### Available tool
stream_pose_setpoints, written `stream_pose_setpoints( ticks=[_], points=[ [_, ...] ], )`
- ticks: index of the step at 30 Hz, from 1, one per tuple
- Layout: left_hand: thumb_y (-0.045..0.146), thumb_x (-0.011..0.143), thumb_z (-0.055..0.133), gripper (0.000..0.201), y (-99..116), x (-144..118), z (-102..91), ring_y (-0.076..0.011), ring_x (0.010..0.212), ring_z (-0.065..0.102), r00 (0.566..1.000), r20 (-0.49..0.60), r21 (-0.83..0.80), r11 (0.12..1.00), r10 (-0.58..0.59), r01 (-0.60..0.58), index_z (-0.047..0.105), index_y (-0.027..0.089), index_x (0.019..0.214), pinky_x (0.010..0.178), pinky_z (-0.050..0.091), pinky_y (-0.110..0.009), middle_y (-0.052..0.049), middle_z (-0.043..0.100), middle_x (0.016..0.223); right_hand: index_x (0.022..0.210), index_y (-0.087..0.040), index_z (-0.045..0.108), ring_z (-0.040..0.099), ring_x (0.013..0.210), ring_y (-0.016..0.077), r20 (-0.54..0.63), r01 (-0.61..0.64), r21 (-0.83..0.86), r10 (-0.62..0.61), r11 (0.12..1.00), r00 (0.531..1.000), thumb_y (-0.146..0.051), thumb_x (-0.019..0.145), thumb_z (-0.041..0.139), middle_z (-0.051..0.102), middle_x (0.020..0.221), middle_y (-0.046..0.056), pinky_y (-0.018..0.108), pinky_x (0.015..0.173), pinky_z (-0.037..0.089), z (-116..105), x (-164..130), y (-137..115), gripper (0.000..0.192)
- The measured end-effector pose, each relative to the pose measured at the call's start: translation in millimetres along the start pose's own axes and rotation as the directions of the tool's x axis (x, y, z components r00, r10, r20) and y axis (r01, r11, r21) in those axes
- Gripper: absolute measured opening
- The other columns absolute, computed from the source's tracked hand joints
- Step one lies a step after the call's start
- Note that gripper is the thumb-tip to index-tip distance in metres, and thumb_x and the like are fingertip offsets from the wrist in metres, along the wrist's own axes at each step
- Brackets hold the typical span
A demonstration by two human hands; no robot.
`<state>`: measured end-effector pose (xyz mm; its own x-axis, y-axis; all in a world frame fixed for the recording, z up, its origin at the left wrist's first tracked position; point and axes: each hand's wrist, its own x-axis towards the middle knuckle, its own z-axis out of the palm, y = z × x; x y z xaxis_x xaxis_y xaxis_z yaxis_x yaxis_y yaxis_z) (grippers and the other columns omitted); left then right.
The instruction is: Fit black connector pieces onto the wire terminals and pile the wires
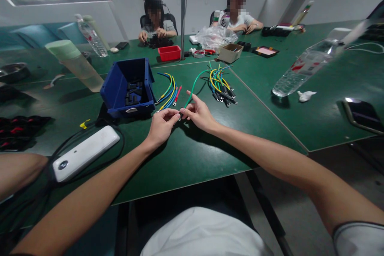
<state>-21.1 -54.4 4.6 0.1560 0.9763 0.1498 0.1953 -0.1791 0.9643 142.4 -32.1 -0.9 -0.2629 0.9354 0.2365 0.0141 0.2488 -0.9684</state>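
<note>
My left hand (162,126) pinches a small black sleeve (181,115) at the end of a green wire (195,83). Close beside it, my right hand (200,113) grips the same wire near that end, thumb and fingers closed and one finger stretched out. From there the wire arcs up and to the right. Blue, green and yellow wires (171,88) and a short red one (178,95) lie just beyond my hands. Farther right is a bundle of wires with black-sleeved ring terminals (223,90). A blue bin (126,110) holds several black sleeves.
A white power bank (87,154) with black cables lies at left, near another person's arm (21,172). Water bottles stand at left (93,40) and right (303,66). A red tray (169,53) and small carton (230,53) sit farther back. Two people sit across the table.
</note>
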Motion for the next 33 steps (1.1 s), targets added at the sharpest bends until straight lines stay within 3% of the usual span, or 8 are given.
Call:
stream_pose_setpoints(
  ticks=[6, 10, 18, 23, 28, 31, 33],
  points=[
    [0.035, 0.074, 0.066, 0.026, 3, -4, 2.6, -0.0164, 0.077, 0.064, 0.998, -0.010, 0.005, 0.999, 0.054, -0.054, 0.068, 0.014, 0.090, 0.074, 0.051, -0.029, -0.007, 0.071, 0.087, 0.143, -0.018, 0.024, 0.054, 0.050, 0.0100, 0.027, 0.028, -0.082, -0.026, 0.996, 0.999, -0.030, 0.076, 0.064, 0.054, 0.059, -0.008, 0.021, 0.048, 0.044, -3, 0, -5, 0.079],
    [0.035, 0.076, 0.063, 0.027, 2, -5, 2.0, -0.0176, 0.077, 0.065, 0.996, -0.010, 0.072, 0.994, 0.089, -0.088, 0.068, 0.015, 0.094, 0.074, 0.051, -0.030, -0.007, 0.071, 0.088, 0.143, -0.019, 0.026, 0.050, 0.050, 0.0092, 0.036, 0.075, -0.127, -0.071, 0.989, 0.997, -0.028, 0.076, 0.063, 0.052, 0.060, -0.008, 0.020, 0.047, 0.040, -7, 2, -6, 0.077],
    [0.031, 0.080, 0.059, 0.019, 7, -7, -4.5, -0.0146, 0.065, 0.060, 0.975, -0.022, 0.316, 0.927, 0.222, -0.204, 0.067, 0.018, 0.091, 0.062, 0.047, -0.027, -0.005, 0.070, 0.082, 0.142, -0.019, 0.026, 0.049, 0.052, 0.0106, -0.009, 0.081, -0.191, -0.084, 0.978, 0.996, -0.026, 0.076, 0.061, 0.052, 0.063, -0.006, 0.022, 0.049, 0.041, -22, 12, 0, 0.074],
    [0.028, 0.081, 0.055, 0.016, 12, -5, -11.7, -0.0164, 0.075, 0.061, 0.940, -0.098, 0.455, 0.855, 0.326, -0.249, 0.064, 0.019, 0.091, 0.075, 0.047, -0.029, -0.004, 0.068, 0.083, 0.139, -0.018, 0.031, 0.050, 0.053, 0.0115, -0.032, 0.095, -0.242, -0.106, 0.965, 0.994, -0.027, 0.076, 0.061, 0.054, 0.063, -0.005, 0.023, 0.050, 0.041, -30, 17, 0, 0.070],
    [0.028, 0.081, 0.053, 0.019, 16, 5, -27.7, -0.0191, 0.084, 0.059, 0.866, -0.288, 0.574, 0.797, 0.408, -0.185, 0.060, 0.017, 0.095, 0.081, 0.045, -0.031, -0.006, 0.063, 0.091, 0.136, -0.017, 0.036, 0.046, 0.051, 0.0109, -0.057, 0.116, -0.341, -0.144, 0.933, 0.988, -0.026, 0.076, 0.060, 0.049, 0.059, -0.006, 0.023, 0.050, 0.038, -36, 20, -3, 0.064],
    [0.027, 0.081, 0.051, 0.023, 18, 13, -38.1, -0.0223, 0.092, 0.056, 0.814, -0.375, 0.697, 0.714, 0.444, -0.068, 0.057, 0.016, 0.100, 0.086, 0.042, -0.034, -0.008, 0.062, 0.094, 0.134, -0.016, 0.038, 0.044, 0.050, 0.0105, -0.061, 0.106, -0.414, -0.144, 0.904, 0.988, -0.025, 0.077, 0.059, 0.048, 0.059, -0.006, 0.023, 0.050, 0.036, -42, 22, -6, 0.061],
    [0.030, 0.082, 0.049, 0.028, 20, 17, -44.4, -0.0253, 0.097, 0.054, 0.806, -0.398, 0.769, 0.639, 0.438, 0.032, 0.056, 0.016, 0.105, 0.089, 0.039, -0.038, -0.009, 0.063, 0.099, 0.134, -0.015, 0.038, 0.043, 0.052, 0.0105, -0.057, 0.096, -0.441, -0.135, 0.892, 0.989, -0.025, 0.078, 0.057, 0.049, 0.061, -0.005, 0.023, 0.052, 0.036, -46, 24, -8, 0.060]
  ],
)
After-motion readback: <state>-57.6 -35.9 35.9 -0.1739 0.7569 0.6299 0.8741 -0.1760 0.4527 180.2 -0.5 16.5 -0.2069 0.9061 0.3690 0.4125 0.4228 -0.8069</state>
